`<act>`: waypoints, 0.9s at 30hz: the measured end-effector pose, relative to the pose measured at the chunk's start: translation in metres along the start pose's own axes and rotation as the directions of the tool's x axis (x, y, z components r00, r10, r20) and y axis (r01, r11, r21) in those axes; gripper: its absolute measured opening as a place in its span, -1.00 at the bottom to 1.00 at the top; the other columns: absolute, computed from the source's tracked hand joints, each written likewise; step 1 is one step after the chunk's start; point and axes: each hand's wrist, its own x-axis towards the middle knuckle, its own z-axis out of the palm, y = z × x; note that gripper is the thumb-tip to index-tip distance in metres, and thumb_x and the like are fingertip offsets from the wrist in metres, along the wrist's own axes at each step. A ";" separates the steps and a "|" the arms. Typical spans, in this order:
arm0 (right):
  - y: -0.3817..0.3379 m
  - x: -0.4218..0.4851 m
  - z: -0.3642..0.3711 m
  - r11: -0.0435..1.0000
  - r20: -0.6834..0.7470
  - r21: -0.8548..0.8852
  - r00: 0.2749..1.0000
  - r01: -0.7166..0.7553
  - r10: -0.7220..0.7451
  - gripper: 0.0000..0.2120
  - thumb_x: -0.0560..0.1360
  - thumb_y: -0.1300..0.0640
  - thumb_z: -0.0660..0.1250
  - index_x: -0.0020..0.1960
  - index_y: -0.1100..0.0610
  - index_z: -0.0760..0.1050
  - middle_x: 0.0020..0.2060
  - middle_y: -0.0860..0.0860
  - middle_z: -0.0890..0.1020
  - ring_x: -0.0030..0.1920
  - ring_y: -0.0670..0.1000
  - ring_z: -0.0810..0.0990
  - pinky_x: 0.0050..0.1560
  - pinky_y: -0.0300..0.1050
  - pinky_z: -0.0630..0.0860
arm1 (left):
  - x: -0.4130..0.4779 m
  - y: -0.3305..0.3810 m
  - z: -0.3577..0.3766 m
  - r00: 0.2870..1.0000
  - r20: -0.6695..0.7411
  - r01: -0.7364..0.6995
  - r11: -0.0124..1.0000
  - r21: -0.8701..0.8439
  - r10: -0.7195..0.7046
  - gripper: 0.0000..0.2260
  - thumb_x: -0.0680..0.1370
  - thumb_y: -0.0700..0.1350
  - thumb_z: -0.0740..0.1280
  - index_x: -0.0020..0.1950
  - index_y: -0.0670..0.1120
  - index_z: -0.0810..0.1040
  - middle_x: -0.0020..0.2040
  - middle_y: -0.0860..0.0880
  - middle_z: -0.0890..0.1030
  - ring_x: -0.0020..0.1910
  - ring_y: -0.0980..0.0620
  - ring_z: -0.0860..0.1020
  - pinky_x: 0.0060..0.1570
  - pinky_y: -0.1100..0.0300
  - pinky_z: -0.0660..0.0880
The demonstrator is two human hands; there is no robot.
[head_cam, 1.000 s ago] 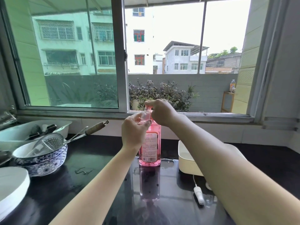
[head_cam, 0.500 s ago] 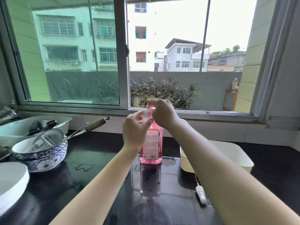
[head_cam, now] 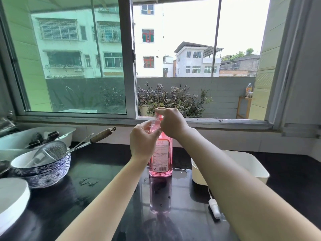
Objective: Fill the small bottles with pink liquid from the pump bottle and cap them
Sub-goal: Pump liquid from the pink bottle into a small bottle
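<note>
Pink liquid: fills the pump bottle nearly to the shoulder; a white label with small print and a barcode faces the camera.
Pump bottle position: upright on the dark glossy countertop, mid-scene below the window, its reflection running toward the viewer.
Small bottle: clear small bottle held up against the pump head, just above the pink bottle's shoulder. Fill level too small and glary to read.
Left hand: left hand wrapped around the small bottle, fingers curled narrow on it, thumb side toward the pump.
Right hand: right hand draped over the pump top, fingers bent down onto it; the forefinger sits on the head as if pressing. Pump head itself mostly hidden.
Progress: judged as filling in hand, early or mid-task. No filled or capped small bottles show anywhere on the counter, and no loose caps can be made out.
Left to do: likely finish this fill, cap it, then repeat for any others; how many remain cannot be told.
Nearby: white tray just right of the pump bottle, contents hidden by the forearm; blue patterned bowl with a strainer well to the left.
Spill: small wet patch on the counter at the bottle's base.
</note>
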 end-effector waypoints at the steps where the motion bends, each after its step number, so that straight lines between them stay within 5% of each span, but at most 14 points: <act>1: -0.001 0.002 -0.002 1.000 0.006 0.006 1.000 -0.014 0.014 -0.53 0.46 0.39 0.19 0.34 0.13 0.44 0.20 0.14 0.60 0.10 0.11 0.61 0.08 -0.11 0.55 | 0.000 0.000 0.000 1.000 0.000 0.004 1.000 0.002 -0.004 -0.54 0.36 -0.04 0.49 0.19 -0.20 0.55 0.08 -0.14 0.65 -0.03 -0.02 0.62 0.02 0.11 0.56; 6: -0.003 0.013 -0.012 0.999 0.023 0.032 1.000 -0.004 0.004 -0.55 0.44 0.42 0.10 0.21 0.16 0.55 0.13 0.14 0.64 0.06 0.12 0.63 0.07 0.01 0.59 | 0.007 0.002 0.000 0.999 -0.028 0.017 1.000 0.009 -0.016 -0.53 0.35 -0.05 0.50 0.20 -0.20 0.54 0.10 -0.13 0.63 -0.14 0.12 0.55 -0.24 0.64 0.36; 13: 0.000 0.001 0.002 0.995 -0.032 0.089 0.999 -0.041 0.044 -0.50 0.44 0.44 0.14 0.32 0.15 0.47 0.18 0.18 0.61 0.06 0.12 0.63 -0.01 -0.13 0.55 | 0.000 -0.003 0.002 1.000 -0.010 -0.002 1.000 -0.007 0.002 -0.53 0.36 -0.03 0.49 0.19 -0.21 0.54 0.12 -0.13 0.63 0.02 0.00 0.61 0.07 0.15 0.53; 18: -0.001 0.009 -0.009 0.995 0.001 0.093 0.999 -0.046 0.046 -0.43 0.38 0.44 0.09 0.32 0.12 0.47 0.22 0.17 0.58 0.09 0.14 0.61 0.04 -0.05 0.59 | 0.005 0.001 0.003 0.999 -0.037 0.014 1.000 -0.017 -0.015 -0.52 0.36 -0.06 0.50 0.22 -0.21 0.53 0.14 -0.12 0.62 0.00 0.03 0.60 0.07 0.28 0.48; 21: 0.002 0.007 -0.005 0.997 -0.030 0.077 0.999 -0.012 0.015 -0.47 0.41 0.45 0.13 0.32 0.13 0.47 0.21 0.14 0.59 0.01 0.10 0.64 -0.11 -0.16 0.57 | 0.005 -0.001 0.005 0.999 -0.038 0.006 1.000 -0.017 -0.007 -0.54 0.36 -0.07 0.50 0.20 -0.20 0.54 0.12 -0.11 0.63 -0.03 0.07 0.59 -0.05 0.45 0.44; 25: 0.005 0.005 0.001 1.000 -0.015 0.020 1.000 -0.003 0.003 -0.53 0.47 0.42 0.15 0.32 0.13 0.46 0.14 0.17 0.63 -0.03 0.11 0.64 -0.09 -0.14 0.56 | 0.001 -0.005 0.006 0.999 -0.031 0.029 0.999 -0.030 -0.030 -0.58 0.36 -0.10 0.49 0.18 -0.19 0.55 0.06 -0.12 0.65 -0.06 0.01 0.62 -0.02 0.28 0.53; 27: 0.003 0.005 0.000 0.999 0.014 -0.043 1.000 0.022 -0.021 -0.54 0.47 0.40 0.14 0.32 0.12 0.46 0.10 0.17 0.64 -0.04 0.12 0.63 -0.07 -0.10 0.59 | 0.000 -0.005 0.005 0.999 -0.040 0.033 0.999 -0.024 -0.034 -0.60 0.36 -0.11 0.49 0.16 -0.19 0.56 0.03 -0.11 0.66 -0.11 0.03 0.61 -0.10 0.41 0.49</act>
